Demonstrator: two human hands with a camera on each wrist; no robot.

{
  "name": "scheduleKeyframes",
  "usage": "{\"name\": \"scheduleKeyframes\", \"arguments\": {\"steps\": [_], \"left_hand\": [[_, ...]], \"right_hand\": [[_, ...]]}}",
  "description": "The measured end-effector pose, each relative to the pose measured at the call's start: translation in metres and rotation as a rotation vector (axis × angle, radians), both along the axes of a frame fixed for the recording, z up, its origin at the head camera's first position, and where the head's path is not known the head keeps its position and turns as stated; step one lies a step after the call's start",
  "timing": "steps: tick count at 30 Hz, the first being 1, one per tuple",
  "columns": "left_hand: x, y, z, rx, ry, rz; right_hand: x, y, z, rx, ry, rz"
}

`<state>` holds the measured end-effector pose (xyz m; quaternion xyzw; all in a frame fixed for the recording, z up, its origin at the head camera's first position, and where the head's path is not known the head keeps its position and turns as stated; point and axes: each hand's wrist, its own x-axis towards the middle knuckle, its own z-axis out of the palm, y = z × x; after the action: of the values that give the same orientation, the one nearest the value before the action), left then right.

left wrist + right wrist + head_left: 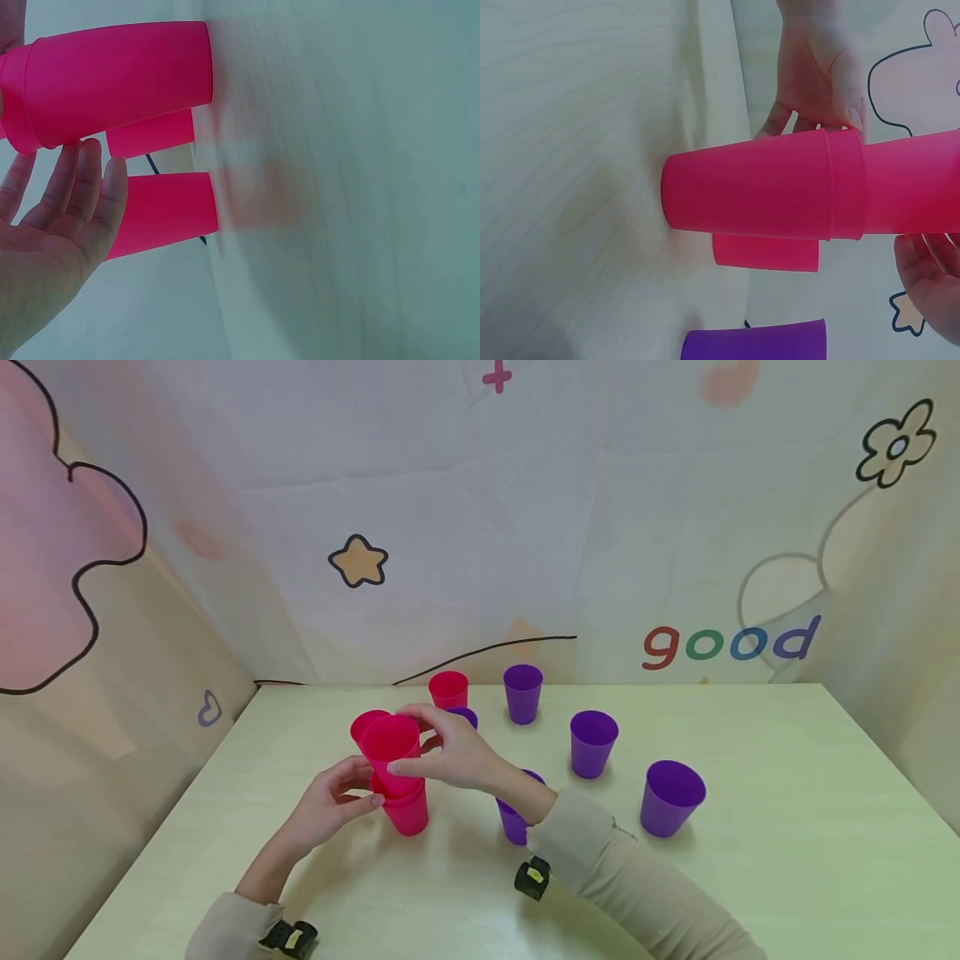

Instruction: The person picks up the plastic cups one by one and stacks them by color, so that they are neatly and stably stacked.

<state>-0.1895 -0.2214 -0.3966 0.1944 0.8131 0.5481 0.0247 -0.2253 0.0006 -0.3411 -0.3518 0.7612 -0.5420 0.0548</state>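
A stack of nested pink cups (pixel 407 818) stands upright on the table. My left hand (pixel 324 806) holds it near the rim, thumb on the near side and fingers on the far side. In the left wrist view those fingers (pixel 71 195) look fairly straight against the cup wall. Above the stack, my right hand (pixel 457 753) pinches another pink cup (pixel 391 742) between thumb and fingers. Its lower end sits inside the stack's mouth, as the right wrist view shows of the upper cup (pixel 911 184). Right behind it stands a separate pink cup (pixel 365 723).
Farther back is another pink cup (pixel 448 689). Purple cups stand to the right: one at the back (pixel 522 695), one mid-right (pixel 592 747), one far right (pixel 670 802). Two more purple cups are partly hidden by my right hand and forearm. A printed cloth (pixel 480 568) hangs behind the table.
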Motion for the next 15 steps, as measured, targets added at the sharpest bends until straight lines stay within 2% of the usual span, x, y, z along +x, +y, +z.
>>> {"name": "scheduleKeyframes", "arguments": {"steps": [8,15], "left_hand": [[0.0008,0.0009,0.0021,0.019,-0.002,-0.006],[-0.0007,-0.0001,-0.001,0.002,0.019,0.002]], "right_hand": [[0.0003,-0.0023,-0.0036,0.058,-0.003,-0.01],[0.0021,-0.0022,-0.0054,0.1,0.009,-0.035]]}}
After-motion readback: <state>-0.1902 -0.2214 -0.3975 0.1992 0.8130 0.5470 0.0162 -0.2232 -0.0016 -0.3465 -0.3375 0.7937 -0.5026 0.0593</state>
